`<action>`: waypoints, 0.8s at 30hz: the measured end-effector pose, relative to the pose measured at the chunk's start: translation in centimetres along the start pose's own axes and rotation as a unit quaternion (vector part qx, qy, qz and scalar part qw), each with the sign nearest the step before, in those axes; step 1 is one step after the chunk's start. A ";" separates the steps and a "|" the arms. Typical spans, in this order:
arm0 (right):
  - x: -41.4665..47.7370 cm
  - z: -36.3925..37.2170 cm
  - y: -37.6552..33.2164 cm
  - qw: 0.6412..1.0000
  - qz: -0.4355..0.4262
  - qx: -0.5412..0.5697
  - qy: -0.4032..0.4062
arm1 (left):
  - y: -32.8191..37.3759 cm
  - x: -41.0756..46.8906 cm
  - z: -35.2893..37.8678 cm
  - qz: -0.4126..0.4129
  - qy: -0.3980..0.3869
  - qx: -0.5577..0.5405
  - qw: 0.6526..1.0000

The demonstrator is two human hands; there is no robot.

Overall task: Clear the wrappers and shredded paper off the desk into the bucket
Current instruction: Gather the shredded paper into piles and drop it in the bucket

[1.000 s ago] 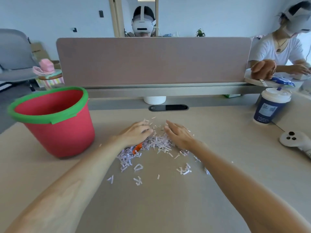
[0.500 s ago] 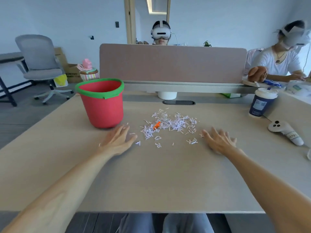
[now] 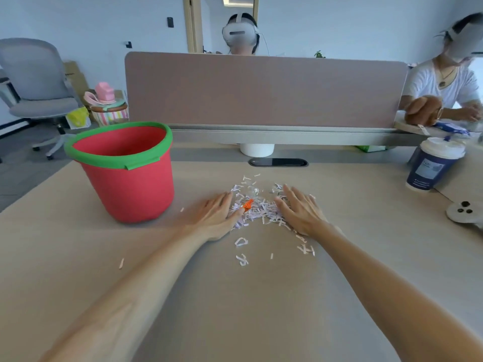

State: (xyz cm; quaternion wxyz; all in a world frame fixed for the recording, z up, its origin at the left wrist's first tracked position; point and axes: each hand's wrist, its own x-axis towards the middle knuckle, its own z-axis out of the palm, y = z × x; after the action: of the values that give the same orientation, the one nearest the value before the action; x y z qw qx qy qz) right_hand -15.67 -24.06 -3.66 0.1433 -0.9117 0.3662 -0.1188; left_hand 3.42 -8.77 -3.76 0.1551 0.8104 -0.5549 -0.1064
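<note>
Moved: both hands have closed in from wide apart.
Left hand [image 3: 215, 218]: flat, fingers apart, gripping nothing — touching pile at 9 o'clock.
Right hand [image 3: 300, 211]: likewise, 3 o'clock.
Shredded paper [image 3: 257, 209]: between palms, orange wrapper [image 3: 247, 204] atop.
Bucket [image 3: 125, 171]: 10 o'clock.
Risk: strays [image 3: 241, 250] escape — flat palms likely push, not scoop.

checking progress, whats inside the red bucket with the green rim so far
The red plastic bucket with the green rim shows only bare red inner wall; its bottom is hidden by the near wall. The shredded white paper pile and orange wrapper lie on the desk.
</note>
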 end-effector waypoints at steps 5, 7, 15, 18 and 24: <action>3.7 0.5 -0.5 0.995 -0.013 0.082 0.062 | 0.6 4.0 -0.4 0.042 0.118 -0.064 0.990; 5.1 0.7 -0.1 0.997 0.034 0.041 0.046 | 0.6 5.8 -0.5 0.017 0.102 -0.047 0.994; 9.1 0.9 -1.2 0.993 -0.036 0.105 -0.033 | 2.6 11.1 -0.4 -0.020 0.034 -0.082 0.996; 8.2 0.0 -1.4 0.982 -0.060 0.171 -0.059 | 3.4 9.8 -0.9 0.005 0.014 -0.103 0.995; 3.8 -2.6 1.9 0.985 -0.003 0.168 0.032 | 2.4 4.3 -2.3 0.008 -0.030 -0.116 0.993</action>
State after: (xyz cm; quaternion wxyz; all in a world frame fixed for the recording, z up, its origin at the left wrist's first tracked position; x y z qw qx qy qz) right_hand -15.06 -28.48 -1.47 0.2822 -0.8716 0.3428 -0.2077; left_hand 3.70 -13.25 -0.73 0.2326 0.7786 -0.5499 -0.1929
